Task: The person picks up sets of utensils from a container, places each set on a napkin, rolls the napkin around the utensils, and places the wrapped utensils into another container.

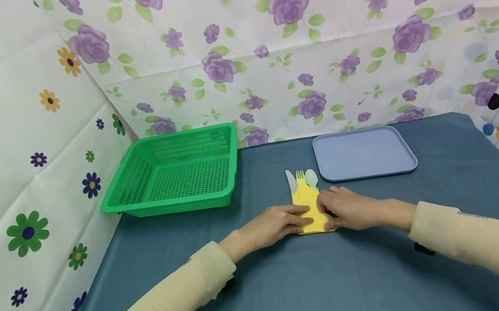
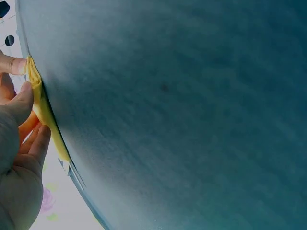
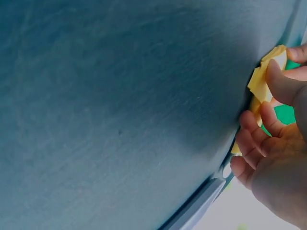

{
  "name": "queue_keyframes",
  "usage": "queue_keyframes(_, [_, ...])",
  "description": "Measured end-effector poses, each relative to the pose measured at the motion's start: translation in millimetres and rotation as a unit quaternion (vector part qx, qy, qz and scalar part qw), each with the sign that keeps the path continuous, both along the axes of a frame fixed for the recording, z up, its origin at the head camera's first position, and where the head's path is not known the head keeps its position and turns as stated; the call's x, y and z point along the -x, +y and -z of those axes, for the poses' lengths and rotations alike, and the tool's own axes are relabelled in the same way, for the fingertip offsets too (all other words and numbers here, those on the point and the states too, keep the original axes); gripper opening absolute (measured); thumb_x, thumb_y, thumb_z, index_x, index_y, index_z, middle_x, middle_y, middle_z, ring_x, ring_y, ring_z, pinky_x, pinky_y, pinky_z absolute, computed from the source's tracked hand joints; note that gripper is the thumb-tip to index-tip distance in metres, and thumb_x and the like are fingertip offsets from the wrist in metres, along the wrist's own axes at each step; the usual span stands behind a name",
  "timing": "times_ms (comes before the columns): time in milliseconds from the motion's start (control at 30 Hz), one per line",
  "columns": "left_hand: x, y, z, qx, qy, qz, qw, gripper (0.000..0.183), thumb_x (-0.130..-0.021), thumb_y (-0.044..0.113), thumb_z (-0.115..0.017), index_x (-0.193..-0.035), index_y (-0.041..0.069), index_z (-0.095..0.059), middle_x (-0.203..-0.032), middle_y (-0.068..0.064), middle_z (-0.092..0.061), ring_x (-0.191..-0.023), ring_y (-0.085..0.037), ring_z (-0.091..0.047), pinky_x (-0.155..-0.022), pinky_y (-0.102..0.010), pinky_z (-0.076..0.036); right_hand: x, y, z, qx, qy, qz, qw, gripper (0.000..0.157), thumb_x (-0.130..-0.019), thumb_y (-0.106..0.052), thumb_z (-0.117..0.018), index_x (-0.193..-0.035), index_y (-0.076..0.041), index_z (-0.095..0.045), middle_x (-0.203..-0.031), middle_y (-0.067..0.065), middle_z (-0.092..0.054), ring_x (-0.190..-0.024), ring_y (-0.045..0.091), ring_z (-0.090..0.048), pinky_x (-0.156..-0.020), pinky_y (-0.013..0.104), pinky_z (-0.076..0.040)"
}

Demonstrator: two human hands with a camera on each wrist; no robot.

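A yellow napkin (image 1: 307,210), folded into a narrow packet, lies on the table in front of me. Out of its far end stick a pale knife (image 1: 291,181), a yellow fork (image 1: 300,176) and a whitish spoon (image 1: 311,178); their handles are hidden in the napkin. My left hand (image 1: 276,223) rests its outstretched fingers on the napkin's left side. From the right, my right hand (image 1: 352,209) pinches the napkin's edge between thumb and fingers. In the right wrist view, the folded layers (image 3: 261,81) show beside the thumb.
A green plastic basket (image 1: 171,201) with slotted walls stands at the back left. At the back right lies a blue-grey tray (image 1: 365,155), just beyond the spoon. Flowered sheets (image 1: 224,91) hang behind and along the sides of the blue-covered table (image 1: 273,286).
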State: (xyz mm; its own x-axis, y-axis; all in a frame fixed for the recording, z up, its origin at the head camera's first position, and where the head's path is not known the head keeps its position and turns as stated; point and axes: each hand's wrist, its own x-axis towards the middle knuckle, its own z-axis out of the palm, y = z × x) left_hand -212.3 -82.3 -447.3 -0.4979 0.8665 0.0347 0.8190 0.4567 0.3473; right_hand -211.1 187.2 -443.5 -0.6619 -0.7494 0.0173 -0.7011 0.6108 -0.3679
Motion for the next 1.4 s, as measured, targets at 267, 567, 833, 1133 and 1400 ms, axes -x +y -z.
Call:
queue_keyframes(267, [0.4, 0.0, 2.8, -0.004, 0.006, 0.009, 0.9999, 0.038, -0.105, 0.025, -0.063, -0.142, 0.019, -0.066, -0.157, -0.006, -0.050, -0.137, -0.020, -0.056, -0.110, -0.023, -0.046, -7.2, 6.2, 5.6, 0.025, 0.088, -0.052, 0.994, 0.044, -0.092, -0.027, -0.082, -0.129, -0.006, -0.069, -0.137, 0.006, -0.060, -0.123, 0.026, -0.060, -0.102, 0.047, -0.053])
queue_keyframes(567, [4.4, -3.6, 1.2, -0.027, 0.009, 0.022, 0.9994, 0.035, -0.103, 0.025, -0.066, -0.137, 0.018, -0.070, -0.152, -0.006, -0.056, -0.137, -0.017, -0.056, -0.108, -0.021, -0.047, -7.6, 11.6, 8.3, 0.018, 0.075, -0.061, 0.995, 0.046, -0.097, -0.025, -0.076, -0.137, -0.004, -0.068, -0.148, 0.013, -0.057, -0.135, 0.032, -0.057, -0.104, 0.047, -0.054])
queue_keyframes(833, [9.9, -5.8, 2.2, -0.038, 0.001, 0.031, 0.9988, 0.036, -0.098, 0.025, -0.072, -0.133, 0.019, -0.073, -0.149, -0.006, -0.059, -0.138, -0.014, -0.054, -0.108, -0.019, -0.046, -4.3, 11.8, 10.1, 0.025, 0.076, -0.064, 0.995, 0.044, -0.095, -0.027, -0.078, -0.133, -0.006, -0.071, -0.145, 0.010, -0.058, -0.131, 0.031, -0.060, -0.100, 0.045, -0.057])
queue_keyframes(1133, [2.9, -2.6, 2.0, -0.012, 0.021, 0.018, 0.9996, 0.036, -0.100, 0.025, -0.070, -0.136, 0.020, -0.071, -0.150, -0.006, -0.058, -0.132, -0.016, -0.060, -0.105, -0.020, -0.049, -3.2, 9.7, 12.7, 0.021, 0.063, -0.062, 0.996, 0.043, -0.096, -0.028, -0.078, -0.132, -0.006, -0.072, -0.143, 0.009, -0.059, -0.128, 0.029, -0.062, -0.098, 0.043, -0.057])
queue_keyframes(1400, [-0.5, 0.4, 1.3, 0.002, 0.012, 0.001, 0.9999, 0.036, -0.102, 0.025, -0.067, -0.138, 0.020, -0.069, -0.153, -0.006, -0.054, -0.135, -0.019, -0.057, -0.107, -0.022, -0.048, -3.2, 9.5, 11.7, 0.023, 0.058, -0.057, 0.996, 0.041, -0.094, -0.027, -0.079, -0.129, -0.006, -0.074, -0.140, 0.008, -0.060, -0.124, 0.028, -0.063, -0.096, 0.042, -0.058])
